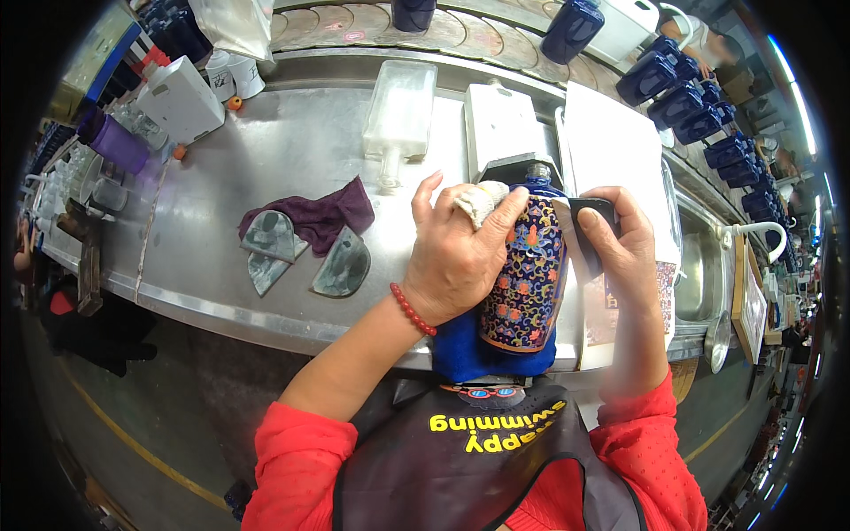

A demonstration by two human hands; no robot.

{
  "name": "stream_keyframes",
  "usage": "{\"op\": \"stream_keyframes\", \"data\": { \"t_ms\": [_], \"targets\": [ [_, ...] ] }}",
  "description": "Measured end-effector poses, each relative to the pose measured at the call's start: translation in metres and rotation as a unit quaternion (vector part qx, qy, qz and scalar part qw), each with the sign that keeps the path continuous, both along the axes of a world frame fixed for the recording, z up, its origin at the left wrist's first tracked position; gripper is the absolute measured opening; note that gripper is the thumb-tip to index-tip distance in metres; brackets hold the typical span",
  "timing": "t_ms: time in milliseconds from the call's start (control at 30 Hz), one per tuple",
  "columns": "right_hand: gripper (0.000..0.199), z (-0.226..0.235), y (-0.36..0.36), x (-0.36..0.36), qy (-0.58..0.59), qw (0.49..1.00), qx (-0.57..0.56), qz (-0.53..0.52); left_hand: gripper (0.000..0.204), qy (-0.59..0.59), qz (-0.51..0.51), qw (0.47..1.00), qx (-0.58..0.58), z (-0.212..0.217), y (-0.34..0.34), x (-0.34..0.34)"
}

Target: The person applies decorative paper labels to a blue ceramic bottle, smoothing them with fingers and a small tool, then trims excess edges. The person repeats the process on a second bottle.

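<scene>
A dark blue bottle covered in a colourful floral pattern lies in front of me, its bare glass neck pointing away. Its near end rests on a folded blue cloth. My left hand is closed on a crumpled whitish cloth, with its fingers against the bottle's upper left side. At the bottle's right, my right hand grips a dark flat scraper-like piece between thumb and fingers. A pale strip hangs just below that piece; whether it is attached to the bottle, I cannot tell.
On the metal table lie a purple cloth and several grey-green marbled pieces. Beyond are a clear glass bottle and a white block. Patterned sheets lie right, before a sink. Blue bottles line the back.
</scene>
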State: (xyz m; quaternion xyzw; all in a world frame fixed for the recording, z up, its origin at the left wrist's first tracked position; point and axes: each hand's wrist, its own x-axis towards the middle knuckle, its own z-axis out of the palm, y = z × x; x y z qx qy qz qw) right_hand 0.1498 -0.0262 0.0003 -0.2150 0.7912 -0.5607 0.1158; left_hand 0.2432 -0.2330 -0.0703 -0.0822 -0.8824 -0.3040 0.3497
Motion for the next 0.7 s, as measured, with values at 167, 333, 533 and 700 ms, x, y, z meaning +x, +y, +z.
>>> {"op": "stream_keyframes", "data": {
  "t_ms": [167,333,533,700],
  "targets": [
    [0.022,-0.0001,0.0015,0.0000,0.014,1.000,0.014,-0.002,0.047,0.010,0.003,1.000,0.019,0.0041,0.0010,0.0016],
    [0.022,-0.0002,0.0026,0.0018,0.000,1.000,0.002,-0.012,0.050,-0.004,0.004,0.999,0.045,0.0079,0.0015,-0.0001],
    [0.022,-0.0010,0.0039,0.0022,0.019,1.000,0.005,-0.009,0.051,0.003,0.013,1.000,-0.013,0.0073,0.0045,-0.0001],
    [0.022,-0.0002,0.0042,0.0036,0.002,1.000,-0.002,-0.019,0.051,-0.017,0.021,1.000,0.012,0.0077,0.0015,-0.0008]
  ]
}}
